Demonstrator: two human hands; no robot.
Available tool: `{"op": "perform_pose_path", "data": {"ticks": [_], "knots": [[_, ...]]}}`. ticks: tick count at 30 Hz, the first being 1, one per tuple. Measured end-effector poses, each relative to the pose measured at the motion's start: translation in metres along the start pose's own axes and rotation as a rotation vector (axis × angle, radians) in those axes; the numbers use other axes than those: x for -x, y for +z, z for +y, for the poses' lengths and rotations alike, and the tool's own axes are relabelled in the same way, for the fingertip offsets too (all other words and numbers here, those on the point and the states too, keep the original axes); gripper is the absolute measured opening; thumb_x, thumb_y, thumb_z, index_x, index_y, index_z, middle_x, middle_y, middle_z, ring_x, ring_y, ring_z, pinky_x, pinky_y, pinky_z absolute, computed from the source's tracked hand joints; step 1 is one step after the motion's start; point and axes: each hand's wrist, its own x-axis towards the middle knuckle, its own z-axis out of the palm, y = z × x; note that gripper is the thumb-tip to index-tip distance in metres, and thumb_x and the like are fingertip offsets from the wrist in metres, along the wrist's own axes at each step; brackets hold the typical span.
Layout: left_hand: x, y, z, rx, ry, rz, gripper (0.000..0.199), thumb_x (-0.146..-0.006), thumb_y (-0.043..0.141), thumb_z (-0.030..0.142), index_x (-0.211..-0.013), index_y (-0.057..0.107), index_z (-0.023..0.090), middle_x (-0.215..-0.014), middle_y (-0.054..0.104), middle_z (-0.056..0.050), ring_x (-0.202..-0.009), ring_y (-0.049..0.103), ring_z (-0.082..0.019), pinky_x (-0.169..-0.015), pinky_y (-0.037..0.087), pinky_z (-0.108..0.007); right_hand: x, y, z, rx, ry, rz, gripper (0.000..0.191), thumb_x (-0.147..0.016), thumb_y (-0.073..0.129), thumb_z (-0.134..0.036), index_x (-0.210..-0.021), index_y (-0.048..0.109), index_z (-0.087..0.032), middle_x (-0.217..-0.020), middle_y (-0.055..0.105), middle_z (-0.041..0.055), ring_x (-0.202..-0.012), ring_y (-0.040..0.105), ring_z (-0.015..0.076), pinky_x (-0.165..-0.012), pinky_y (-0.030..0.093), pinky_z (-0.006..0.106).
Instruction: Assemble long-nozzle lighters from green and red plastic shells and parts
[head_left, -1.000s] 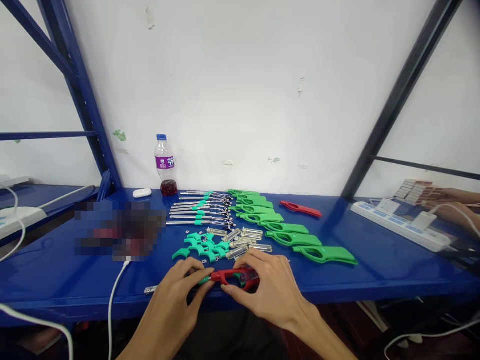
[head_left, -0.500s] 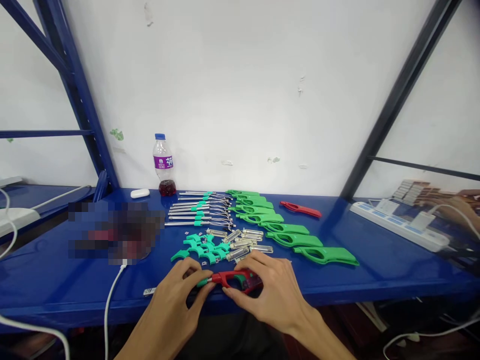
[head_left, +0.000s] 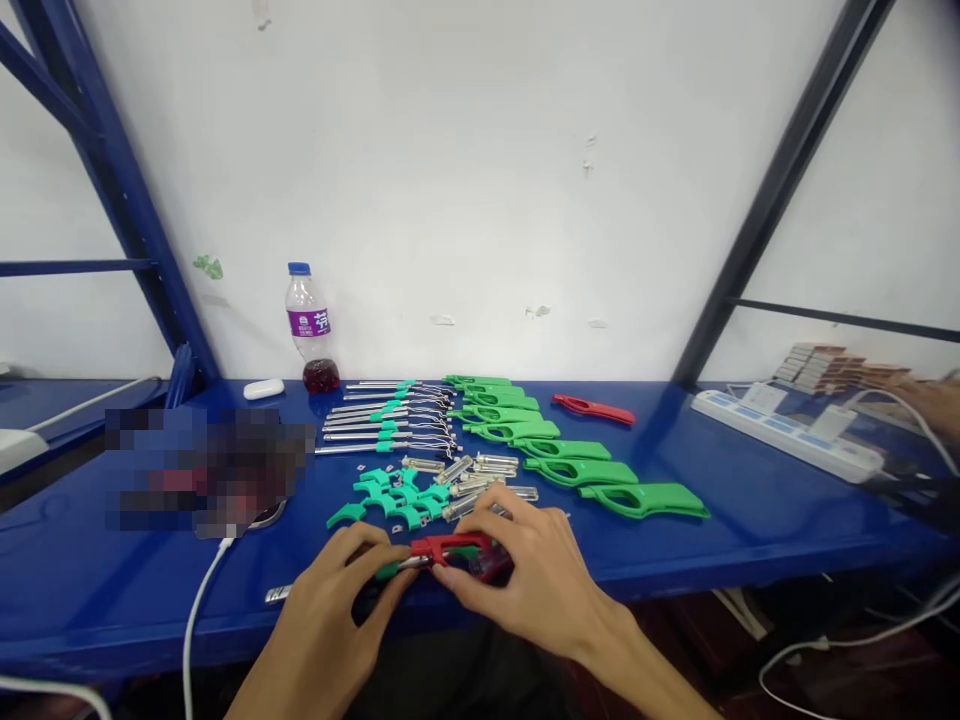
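Note:
My right hand (head_left: 525, 565) is closed around a red lighter casing (head_left: 431, 548) just over the table's front edge. A green part and a dark clear part show inside the casing, half hidden by my fingers. The fingers of my left hand (head_left: 341, 590) pinch a metal lighter tube (head_left: 411, 562) with a green collar (head_left: 386, 571), right at the casing's front end. Most of the tube is behind my left hand, its silver tip (head_left: 277, 593) sticking out to the left. Beyond my hands lie loose teal triggers (head_left: 406, 515) and clear fuel tanks (head_left: 469, 485).
Several metal tubes with wires (head_left: 360, 435) lie in a row behind, beside green lighter casings (head_left: 645, 498). Another red casing (head_left: 596, 409) lies farther back. A drink bottle (head_left: 309, 335) and white case (head_left: 263, 389) stand left; a power strip (head_left: 787, 435) is right. A blurred-out patch covers the left.
The whole view has shifted a little, so the table's things sit farther left. Both hands keep their grip, and the red casing has turned slightly against the tube.

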Motion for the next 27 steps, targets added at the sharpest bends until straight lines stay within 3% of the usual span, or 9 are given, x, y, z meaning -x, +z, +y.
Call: {"op": "perform_pose_path", "data": {"ticks": [5, 8, 13, 16, 19, 22, 24, 27], "knots": [[-0.002, -0.001, 0.001, -0.003, -0.005, -0.015, 0.043, -0.104, 0.053, 0.053, -0.086, 0.079, 0.023, -0.084, 0.073, -0.004, -0.072, 0.074, -0.016, -0.063, 0.059, -0.022, 0.000, -0.002, 0.005, -0.053, -0.019, 0.080, 0.031, -0.093, 0.071, -0.054, -0.106, 0.076, -0.027, -0.102, 0.071, 0.0012, -0.081, 0.069, 0.0168, -0.069, 0.048, 0.029], [-0.001, -0.001, 0.000, -0.014, -0.005, -0.037, 0.042, -0.105, 0.052, 0.050, -0.087, 0.079, 0.023, -0.084, 0.072, -0.004, -0.072, 0.073, -0.015, -0.063, 0.059, -0.021, 0.001, -0.014, 0.004, -0.047, -0.062, 0.157, 0.033, -0.094, 0.069, -0.056, -0.107, 0.076, -0.026, -0.101, 0.070, 0.0030, -0.079, 0.069, 0.0163, -0.066, 0.050, 0.028], [0.008, 0.001, -0.003, -0.072, 0.008, -0.023, 0.034, -0.105, 0.054, 0.045, -0.100, 0.079, 0.023, -0.093, 0.073, -0.005, -0.083, 0.073, -0.018, -0.071, 0.061, -0.025, 0.016, -0.078, 0.016, 0.218, -0.079, 0.336, 0.037, -0.094, 0.068, -0.060, -0.106, 0.079, -0.027, -0.093, 0.068, 0.0043, -0.063, 0.062, 0.0148, -0.057, 0.047, 0.029], [0.014, 0.003, -0.005, -0.085, -0.008, -0.031, 0.030, -0.104, 0.056, 0.044, -0.117, 0.075, 0.025, -0.102, 0.073, -0.006, -0.094, 0.072, -0.022, -0.081, 0.061, -0.032, 0.029, -0.124, 0.058, 0.460, 0.047, 0.427, 0.045, -0.096, 0.061, -0.066, -0.104, 0.079, -0.026, -0.083, 0.067, 0.0040, -0.060, 0.058, 0.0163, -0.057, 0.042, 0.031], [0.017, 0.003, -0.006, -0.073, -0.043, -0.067, 0.029, -0.103, 0.058, 0.040, -0.126, 0.070, 0.027, -0.113, 0.071, -0.005, -0.104, 0.069, -0.025, -0.092, 0.058, -0.039, 0.044, -0.154, 0.125, 0.679, 0.200, 0.503, 0.056, -0.093, 0.057, -0.073, -0.100, 0.080, -0.023, -0.079, 0.066, 0.0065, -0.068, 0.061, 0.0223, -0.062, 0.041, 0.034], [0.016, -0.001, -0.002, -0.077, -0.067, -0.100, 0.031, -0.102, 0.058, 0.037, -0.132, 0.065, 0.032, -0.122, 0.066, -0.005, -0.113, 0.066, -0.026, -0.099, 0.055, -0.041, 0.060, -0.165, 0.186, 0.748, 0.362, 0.302, 0.058, -0.092, 0.056, -0.075, -0.106, 0.081, -0.024, -0.089, 0.072, 0.0102, -0.073, 0.063, 0.0249, -0.062, 0.041, 0.035], [0.014, -0.005, 0.005, -0.065, -0.064, -0.148, 0.043, -0.103, 0.053, 0.038, -0.146, 0.055, 0.034, -0.136, 0.060, -0.008, -0.128, 0.059, -0.030, -0.108, 0.050, -0.048, 0.068, -0.165, 0.211, 0.747, 0.394, 0.235, 0.057, -0.091, 0.058, -0.075, -0.102, 0.083, -0.025, -0.088, 0.072, 0.0108, -0.069, 0.062, 0.0254, -0.060, 0.039, 0.035], [0.014, -0.011, 0.021, -0.059, -0.081, -0.238, 0.062, -0.106, 0.038, 0.046, -0.165, 0.025, 0.031, -0.167, 0.030, -0.013, -0.156, 0.024, -0.043, -0.120, 0.028, -0.069, 0.075, -0.164, 0.222, 0.766, 0.376, 0.188, 0.057, -0.092, 0.059, -0.073, -0.110, 0.082, -0.025, -0.092, 0.070, 0.0132, -0.072, 0.064, 0.0278, -0.059, 0.038, 0.035]]}}
